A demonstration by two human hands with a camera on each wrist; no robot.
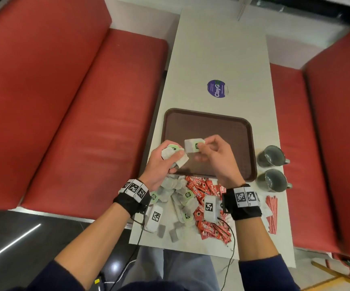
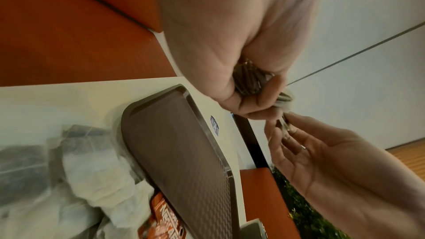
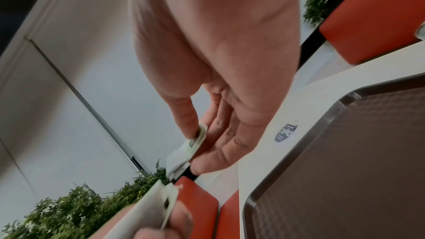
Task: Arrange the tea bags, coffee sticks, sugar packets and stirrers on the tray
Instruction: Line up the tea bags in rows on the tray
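Observation:
A brown tray (image 1: 232, 127) lies bare on the white table (image 1: 216, 59). Above its near left part my left hand (image 1: 165, 162) grips a bunch of tea bags (image 1: 175, 154) with green tags. Beside it my right hand (image 1: 216, 154) pinches a single tea bag (image 1: 193, 145) between thumb and fingers. In the left wrist view the bunch of tea bags (image 2: 248, 81) sits in my curled fingers, and my right hand (image 2: 322, 152) is just below. The right wrist view shows the pinched tea bag (image 3: 195, 143). Loose tea bags (image 1: 178, 198) and red coffee sticks (image 1: 203, 190) are heaped near my wrists. Red stirrers (image 1: 271, 214) lie at the right.
Two grey mugs (image 1: 271, 156) (image 1: 273, 180) stand right of the tray. A round purple sticker (image 1: 217, 88) is on the table beyond it. Red benches (image 1: 65, 101) flank the table on both sides. White packets partly show under the stirrers.

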